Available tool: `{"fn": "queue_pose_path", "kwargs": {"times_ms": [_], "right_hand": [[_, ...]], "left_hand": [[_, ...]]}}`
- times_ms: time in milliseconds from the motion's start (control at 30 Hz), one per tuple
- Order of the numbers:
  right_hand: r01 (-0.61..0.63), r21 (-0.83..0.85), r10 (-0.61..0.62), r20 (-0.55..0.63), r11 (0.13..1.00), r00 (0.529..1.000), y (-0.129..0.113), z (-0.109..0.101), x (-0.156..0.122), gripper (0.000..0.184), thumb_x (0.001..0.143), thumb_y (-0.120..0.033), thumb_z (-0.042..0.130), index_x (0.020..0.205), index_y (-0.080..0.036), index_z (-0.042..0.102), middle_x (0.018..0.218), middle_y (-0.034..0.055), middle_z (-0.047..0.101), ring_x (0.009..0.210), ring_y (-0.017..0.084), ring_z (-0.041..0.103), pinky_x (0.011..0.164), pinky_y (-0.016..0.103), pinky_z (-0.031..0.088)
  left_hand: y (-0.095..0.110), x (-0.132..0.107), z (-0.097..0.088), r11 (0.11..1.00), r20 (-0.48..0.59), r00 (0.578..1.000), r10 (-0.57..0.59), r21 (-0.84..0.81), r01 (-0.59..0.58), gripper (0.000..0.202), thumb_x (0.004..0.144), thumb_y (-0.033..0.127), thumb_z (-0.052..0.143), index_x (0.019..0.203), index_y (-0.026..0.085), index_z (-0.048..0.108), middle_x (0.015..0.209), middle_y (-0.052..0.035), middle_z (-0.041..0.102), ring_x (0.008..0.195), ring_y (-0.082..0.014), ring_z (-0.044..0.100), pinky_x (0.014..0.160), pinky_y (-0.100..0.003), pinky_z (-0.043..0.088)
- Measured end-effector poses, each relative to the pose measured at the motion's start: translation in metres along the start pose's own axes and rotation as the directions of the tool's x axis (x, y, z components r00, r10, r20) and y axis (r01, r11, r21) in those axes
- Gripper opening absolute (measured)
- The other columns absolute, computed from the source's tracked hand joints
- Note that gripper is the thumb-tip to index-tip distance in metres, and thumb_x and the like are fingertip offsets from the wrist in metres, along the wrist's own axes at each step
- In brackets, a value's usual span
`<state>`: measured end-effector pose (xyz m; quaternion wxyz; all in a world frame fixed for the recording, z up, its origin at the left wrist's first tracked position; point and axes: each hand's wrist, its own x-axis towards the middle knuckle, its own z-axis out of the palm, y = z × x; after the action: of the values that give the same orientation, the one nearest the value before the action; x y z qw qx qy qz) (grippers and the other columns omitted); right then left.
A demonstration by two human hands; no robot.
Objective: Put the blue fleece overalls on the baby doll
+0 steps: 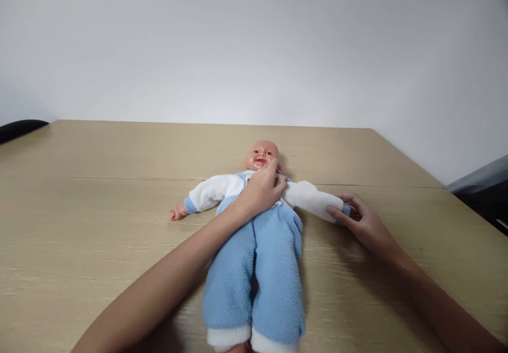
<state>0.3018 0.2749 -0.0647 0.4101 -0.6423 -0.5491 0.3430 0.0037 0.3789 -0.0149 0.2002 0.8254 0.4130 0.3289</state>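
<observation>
A baby doll point(273, 268) lies on its back on the table, head away from me. It wears fluffy light-blue overalls with white cuffs over a white top. My left hand point(262, 191) reaches across its chest and curls around the top of the outfit by the shoulder at the right, just below the chin. Part of the fingers is hidden behind the hand. My right hand point(363, 220) has its thumb and fingers around the blue cuff at the end of the white sleeve point(313, 200), which is stretched out to the right. The doll's other arm point(210, 193) points left, its small hand bare.
The light wooden table point(99, 236) has a seam running across it behind the doll's shoulders. A pale wall point(238, 46) rises behind the far edge. Dark objects, partly in view, stand beyond the table at the left point(24, 127) and right point(484, 199).
</observation>
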Motion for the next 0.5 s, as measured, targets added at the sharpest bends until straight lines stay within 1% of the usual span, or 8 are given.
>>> {"fn": "queue_pose_path", "kwargs": {"times_ms": [133, 200, 233, 300, 367, 400, 467, 500], "right_hand": [[0.069, -0.115, -0.072, -0.028, 0.991, 0.997, 0.0, 0.006, -0.004, 0.061, 0.088, -0.07, 0.081, 0.13, -0.028, 0.066, 0.128, 0.0125, 0.077, 0.114, 0.036, 0.075, 0.1, 0.053, 0.062], [0.158, -0.228, -0.182, -0.089, 0.961, 0.979, -0.002, 0.007, -0.007, 0.058, 0.092, -0.068, 0.078, 0.132, -0.028, 0.066, 0.133, 0.0139, 0.075, 0.12, 0.038, 0.072, 0.105, 0.058, 0.059], [0.218, -0.311, -0.269, -0.13, 0.925, 0.954, -0.006, 0.008, -0.01, 0.056, 0.094, -0.066, 0.076, 0.133, -0.028, 0.066, 0.136, 0.0147, 0.073, 0.125, 0.04, 0.069, 0.11, 0.062, 0.056], [0.34, -0.478, -0.467, -0.173, 0.81, 0.867, -0.016, 0.013, -0.018, 0.047, 0.099, -0.056, 0.073, 0.136, -0.028, 0.066, 0.142, 0.0155, 0.069, 0.135, 0.043, 0.063, 0.118, 0.068, 0.047], [0.464, -0.536, -0.605, -0.113, 0.705, 0.788, -0.029, 0.023, -0.03, 0.039, 0.101, -0.043, 0.071, 0.138, -0.031, 0.065, 0.143, 0.0144, 0.068, 0.139, 0.042, 0.06, 0.122, 0.068, 0.042], [0.522, -0.502, -0.626, -0.052, 0.69, 0.778, -0.036, 0.03, -0.037, 0.037, 0.102, -0.037, 0.07, 0.139, -0.033, 0.064, 0.141, 0.0135, 0.069, 0.138, 0.041, 0.061, 0.122, 0.066, 0.043], [0.562, -0.342, -0.57, 0.088, 0.753, 0.817, -0.048, 0.045, -0.047, 0.038, 0.104, -0.035, 0.068, 0.141, -0.035, 0.06, 0.139, 0.0119, 0.07, 0.135, 0.038, 0.064, 0.119, 0.06, 0.048], [0.524, -0.234, -0.5, 0.158, 0.819, 0.852, -0.052, 0.052, -0.051, 0.037, 0.106, -0.037, 0.066, 0.142, -0.034, 0.058, 0.139, 0.0113, 0.07, 0.132, 0.037, 0.065, 0.116, 0.057, 0.05]], "left_hand": [[0.002, -0.001, -0.001, 1.0, 0.016, 1.0, 0.011, 0.006, -0.011, 0.007, 0.104, 0.024, 0.057, 0.111, 0.022, 0.055, 0.101, -0.006, 0.072, 0.094, -0.0241, 0.068, 0.078, -0.036, 0.045], [0.002, -0.001, -0.001, 1.0, 0.015, 1.0, 0.019, 0.017, -0.019, 0.01, 0.104, 0.026, 0.057, 0.113, 0.022, 0.055, 0.107, -0.0078, 0.072, 0.098, -0.0252, 0.068, 0.081, -0.037, 0.047], [0.003, -0.001, -0.002, 0.999, 0.008, 0.999, 0.034, 0.028, -0.034, 0.012, 0.105, 0.026, 0.057, 0.115, 0.021, 0.055, 0.111, -0.0091, 0.071, 0.1, -0.0259, 0.067, 0.084, -0.038, 0.049], [0.005, -0.002, -0.004, 0.993, -0.014, 0.996, 0.094, 0.066, -0.092, 0.015, 0.105, 0.027, 0.058, 0.118, 0.02, 0.055, 0.118, -0.0118, 0.069, 0.108, -0.0276, 0.065, 0.091, -0.04, 0.05], [0.009, -0.003, -0.008, 0.976, -0.032, 0.982, 0.187, 0.121, -0.182, 0.016, 0.106, 0.027, 0.058, 0.119, 0.02, 0.057, 0.124, -0.0133, 0.066, 0.118, -0.0297, 0.061, 0.103, -0.043, 0.049], [0.011, -0.004, -0.01, 0.964, -0.031, 0.973, 0.23, 0.144, -0.223, 0.015, 0.106, 0.027, 0.058, 0.119, 0.02, 0.057, 0.126, -0.0133, 0.066, 0.122, -0.0306, 0.058, 0.108, -0.044, 0.047], [0.017, -0.006, -0.014, 0.946, -0.005, 0.959, 0.284, 0.163, -0.28, 0.014, 0.107, 0.028, 0.058, 0.12, 0.021, 0.059, 0.126, -0.0123, 0.066, 0.125, -0.0312, 0.056, 0.113, -0.046, 0.044], [0.019, -0.008, -0.016, 0.942, 0.015, 0.954, 0.299, 0.158, -0.297, 0.014, 0.108, 0.029, 0.057, 0.12, 0.021, 0.06, 0.125, -0.0116, 0.067, 0.123, -0.031, 0.056, 0.113, -0.046, 0.044]]}}
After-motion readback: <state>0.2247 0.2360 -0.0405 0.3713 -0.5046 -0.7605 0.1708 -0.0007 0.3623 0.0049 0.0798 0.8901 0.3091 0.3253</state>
